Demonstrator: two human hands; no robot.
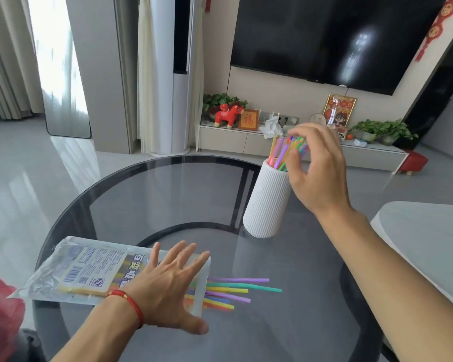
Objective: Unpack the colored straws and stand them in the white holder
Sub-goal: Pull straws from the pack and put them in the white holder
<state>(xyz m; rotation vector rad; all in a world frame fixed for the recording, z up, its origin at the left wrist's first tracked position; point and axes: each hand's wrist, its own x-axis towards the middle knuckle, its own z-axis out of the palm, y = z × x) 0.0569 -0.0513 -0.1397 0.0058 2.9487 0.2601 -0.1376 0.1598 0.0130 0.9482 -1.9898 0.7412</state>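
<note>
Head view, and it looks roughly half done: a bunch of colored straws [285, 152] stands in the white holder [267, 202] at the far right of the glass surface [168, 194], while more loose straws [230, 291] poke out of the open plastic pack [89, 270] near the left. Right hand [317, 173] hovers at the holder's mouth, fingers [298, 131] loosely curled around the straw tops; whether they actually pinch any, I cannot tell. Left hand [165, 286] lies flat on the pack, fingers spread, the remaining straws just beyond its fingertips. Those are what's left to move.
</note>
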